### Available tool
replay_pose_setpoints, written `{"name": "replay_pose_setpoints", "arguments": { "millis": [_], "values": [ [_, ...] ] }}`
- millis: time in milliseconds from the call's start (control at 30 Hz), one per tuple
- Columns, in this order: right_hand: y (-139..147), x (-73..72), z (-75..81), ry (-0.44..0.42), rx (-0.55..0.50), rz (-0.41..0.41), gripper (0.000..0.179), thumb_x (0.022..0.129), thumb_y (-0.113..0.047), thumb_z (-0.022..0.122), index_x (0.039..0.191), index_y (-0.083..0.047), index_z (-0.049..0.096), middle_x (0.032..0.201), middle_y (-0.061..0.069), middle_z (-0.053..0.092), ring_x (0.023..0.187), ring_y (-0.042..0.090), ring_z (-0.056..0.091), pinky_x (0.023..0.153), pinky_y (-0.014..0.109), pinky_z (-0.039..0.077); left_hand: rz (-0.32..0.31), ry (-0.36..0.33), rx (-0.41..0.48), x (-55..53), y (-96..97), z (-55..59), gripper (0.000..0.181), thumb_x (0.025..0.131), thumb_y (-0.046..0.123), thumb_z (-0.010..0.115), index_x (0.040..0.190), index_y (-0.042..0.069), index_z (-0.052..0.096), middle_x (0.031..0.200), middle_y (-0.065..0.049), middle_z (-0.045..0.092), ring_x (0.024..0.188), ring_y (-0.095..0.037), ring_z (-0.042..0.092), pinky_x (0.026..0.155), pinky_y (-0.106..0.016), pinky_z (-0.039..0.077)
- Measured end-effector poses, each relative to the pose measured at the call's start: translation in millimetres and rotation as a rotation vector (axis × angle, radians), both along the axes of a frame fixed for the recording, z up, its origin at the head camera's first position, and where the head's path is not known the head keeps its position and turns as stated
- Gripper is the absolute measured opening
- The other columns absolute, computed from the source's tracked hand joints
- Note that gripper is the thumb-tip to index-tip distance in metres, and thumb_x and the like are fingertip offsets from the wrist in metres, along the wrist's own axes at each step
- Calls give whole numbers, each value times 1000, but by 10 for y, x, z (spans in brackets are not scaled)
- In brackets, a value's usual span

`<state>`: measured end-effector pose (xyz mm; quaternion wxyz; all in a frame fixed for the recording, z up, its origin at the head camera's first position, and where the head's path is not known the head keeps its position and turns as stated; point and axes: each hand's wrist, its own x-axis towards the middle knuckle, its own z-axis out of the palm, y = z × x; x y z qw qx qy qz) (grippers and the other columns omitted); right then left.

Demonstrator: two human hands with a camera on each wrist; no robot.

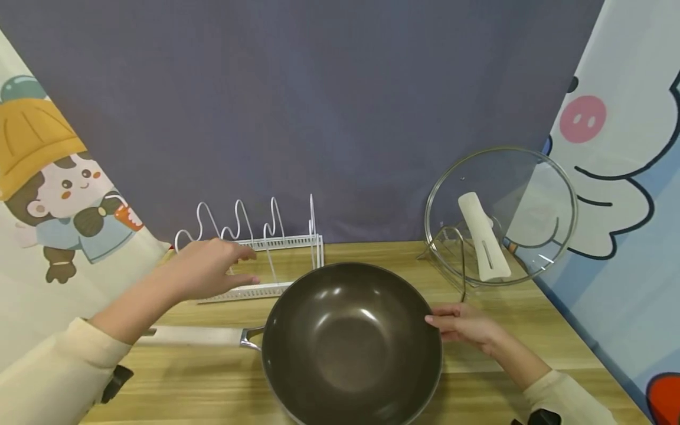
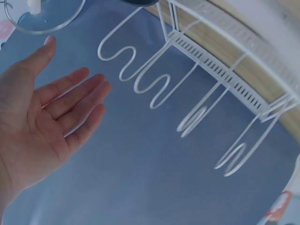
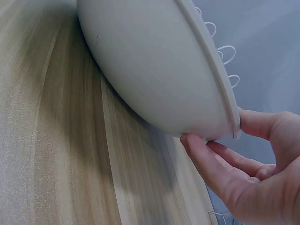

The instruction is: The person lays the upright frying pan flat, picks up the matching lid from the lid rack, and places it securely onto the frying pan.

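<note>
The wok lies before the white rack, which stands along the rear edge of the table, left of centre. The right hand pinches the wok's right side; the left hand, open near the rack, holds nothing. Hazards: one-sided support could tip the wok; a knock could topple the glass lid, propped upright near the rear right corner.

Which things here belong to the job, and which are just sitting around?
Likely in the job:
- pan, rim pinched by the right hand
- white rack, near the empty left hand

Apparently just around:
- glass lid, untouched
- wire stand holding the lid
- grey backdrop
</note>
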<state>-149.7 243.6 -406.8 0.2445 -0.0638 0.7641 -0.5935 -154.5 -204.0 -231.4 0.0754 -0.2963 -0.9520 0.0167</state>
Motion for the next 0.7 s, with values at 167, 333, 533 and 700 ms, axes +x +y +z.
{"name": "replay_pose_setpoints", "arguments": {
  "millis": [167, 333, 533, 700],
  "values": [
    [21, -8, -8, 17, -6, -5, 75, 94, -25, 61, 137, 24, 25, 133, 36, 49, 108, 28, 65, 94, 40, 54, -29, -14, -56, -98, 172, 256, 40, 86, 43, 67, 110, 12, 69, 109, -6, 73, 94, -29, 70, 72, -50, 55],
    [21, -1, -16, 13, 1, -20, 76, 93, -26, 62, 137, 24, 26, 135, 37, 46, 111, 31, 63, 94, 40, 53, -40, -43, -113, -205, 363, 495, 40, 88, 41, 66, 114, 11, 68, 116, -7, 70, 102, -31, 68, 79, -53, 54],
    [27, 1, -24, 15, -8, -24, 76, 93, -27, 62, 137, 24, 27, 135, 37, 46, 112, 31, 63, 95, 41, 53, -19, -69, -113, -405, 591, 655, 48, 91, 42, 62, 126, 10, 61, 129, -10, 64, 114, -32, 62, 91, -54, 50],
    [29, 12, -33, 23, 0, -32, 76, 92, -27, 64, 137, 23, 28, 138, 40, 40, 110, 31, 64, 94, 41, 54, 1, -74, -52, -592, 773, 697, 52, 91, 46, 60, 131, 12, 55, 138, -10, 56, 125, -32, 54, 97, -53, 47]
  ]
}}
